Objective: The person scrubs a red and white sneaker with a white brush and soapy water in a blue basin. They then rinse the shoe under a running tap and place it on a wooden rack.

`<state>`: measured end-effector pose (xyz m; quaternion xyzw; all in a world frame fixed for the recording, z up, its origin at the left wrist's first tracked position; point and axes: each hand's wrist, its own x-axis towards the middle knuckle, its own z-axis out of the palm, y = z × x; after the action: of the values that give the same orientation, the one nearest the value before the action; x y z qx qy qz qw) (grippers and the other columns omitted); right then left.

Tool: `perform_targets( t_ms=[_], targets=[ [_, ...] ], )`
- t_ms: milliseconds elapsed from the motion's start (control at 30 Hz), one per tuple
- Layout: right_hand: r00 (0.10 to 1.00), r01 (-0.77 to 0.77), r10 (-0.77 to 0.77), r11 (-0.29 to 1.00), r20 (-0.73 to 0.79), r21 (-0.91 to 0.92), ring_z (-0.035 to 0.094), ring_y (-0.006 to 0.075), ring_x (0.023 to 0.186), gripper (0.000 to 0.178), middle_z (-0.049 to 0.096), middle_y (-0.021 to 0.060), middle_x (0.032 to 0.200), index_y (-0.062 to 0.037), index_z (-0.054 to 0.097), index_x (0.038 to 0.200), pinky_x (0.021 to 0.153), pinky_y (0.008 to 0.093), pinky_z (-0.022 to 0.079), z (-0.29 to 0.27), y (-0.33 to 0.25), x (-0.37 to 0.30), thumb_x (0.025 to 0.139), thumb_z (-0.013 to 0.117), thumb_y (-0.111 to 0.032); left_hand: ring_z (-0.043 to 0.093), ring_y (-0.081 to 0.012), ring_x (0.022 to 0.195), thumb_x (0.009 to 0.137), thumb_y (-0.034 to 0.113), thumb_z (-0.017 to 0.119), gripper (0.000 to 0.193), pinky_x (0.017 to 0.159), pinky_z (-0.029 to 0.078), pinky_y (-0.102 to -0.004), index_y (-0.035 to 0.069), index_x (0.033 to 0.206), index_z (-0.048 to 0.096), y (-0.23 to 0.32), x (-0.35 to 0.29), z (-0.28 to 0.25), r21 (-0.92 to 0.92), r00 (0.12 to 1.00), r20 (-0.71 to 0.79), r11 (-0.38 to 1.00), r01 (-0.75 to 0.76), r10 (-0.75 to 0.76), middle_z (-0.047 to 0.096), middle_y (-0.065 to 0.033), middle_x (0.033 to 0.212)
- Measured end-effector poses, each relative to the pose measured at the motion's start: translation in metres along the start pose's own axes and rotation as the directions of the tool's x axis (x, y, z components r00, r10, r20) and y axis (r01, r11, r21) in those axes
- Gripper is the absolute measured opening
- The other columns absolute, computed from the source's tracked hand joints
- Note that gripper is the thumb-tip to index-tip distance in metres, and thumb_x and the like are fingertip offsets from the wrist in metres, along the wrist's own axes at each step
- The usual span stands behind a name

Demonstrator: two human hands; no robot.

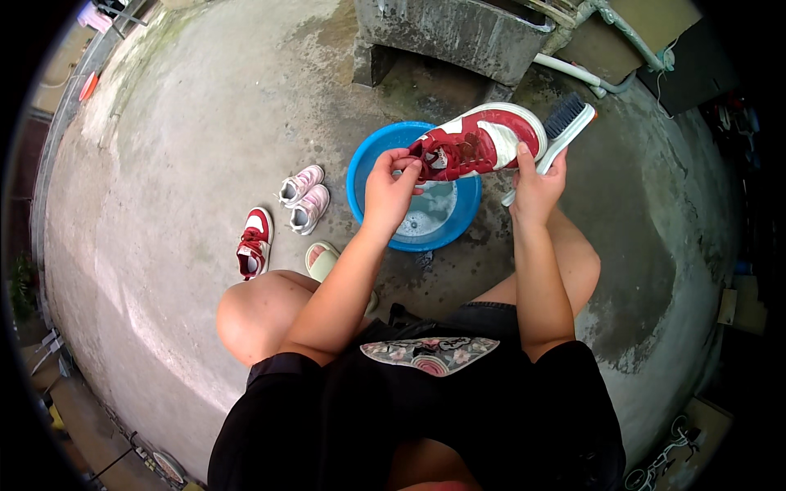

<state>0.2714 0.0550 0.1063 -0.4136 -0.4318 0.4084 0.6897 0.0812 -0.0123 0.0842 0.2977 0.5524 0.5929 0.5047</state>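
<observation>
**A:** So what's the setup? The left hand [391,186] is pinched shut on the heel end of the red shoe [479,141], fingers curled into the collar by the laces. The shoe sits just above centre frame, over the basin [372,155], sole turned away. My guess is it's held there so drips land back in the water.

**B:** Yeah, reads that way to me. The right hand [536,182] is closed around the brush [565,127], thumb pointing up along the handle, bristles sitting right against the toe of the shoe at upper right. Holding it by the heel leaves the toe free for the brush, I reckon.

**A:** Textures: the shoe looks like smooth leather-type panels, glossy red with a white toe cap, probably wet. The brush has a pale plastic back and stiff dark bristles. The basin is round blue plastic with cloudy, soapy-looking water.

**B:** The second red shoe [255,243] lies on the floor [164,164] at left of centre, and a pink pair [303,197] is just beside it, nearer the basin. A pale slipper [320,260] pokes out by the knee. The floor is rough grey concrete, darker and damp around the basin, with a concrete trough [458,33] at the top edge.
</observation>
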Motion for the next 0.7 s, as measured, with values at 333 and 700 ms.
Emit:
perform_targets(
  t_ms=[333, 700],
  targets=[
    [0.961, 0.077, -0.087, 0.996, 0.262, 0.050, 0.054, 0.0147, 0.101, 0.090, 0.048, 0.0090, 0.120, 0.0005, 0.014, 0.147, 0.083, 0.0242, 0.047, 0.018, -0.012, -0.040, 0.077, 0.071, 0.002, 0.048, -0.0028, 0.062, 0.081, 0.001, 0.063, 0.020, 0.049, 0.033, -0.0195, 0.009, 0.099, 0.067, -0.013, 0.007, -0.012, -0.101, 0.952, 0.060, 0.947, 0.305, -0.300, 0.066, 0.0028, 0.086],
    [0.975, -0.157, 0.143, 0.985, 0.171, 0.069, 0.046, 0.0012, 0.062, 0.052, 0.057, -0.0015, 0.092, -0.0041, 0.042, 0.129, 0.047, 0.0164, 0.034, 0.015, 0.007, -0.030, 0.083, 0.066, -0.001, 0.063, -0.0185, 0.095, 0.081, 0.002, 0.052, 0.031, 0.090, 0.047, -0.0333, -0.004, 0.111, 0.060, 0.000, 0.015, -0.038, -0.284, 0.955, 0.264, 0.935, 0.214, -0.138, 0.067, -0.0082, 0.104]
  ],
)
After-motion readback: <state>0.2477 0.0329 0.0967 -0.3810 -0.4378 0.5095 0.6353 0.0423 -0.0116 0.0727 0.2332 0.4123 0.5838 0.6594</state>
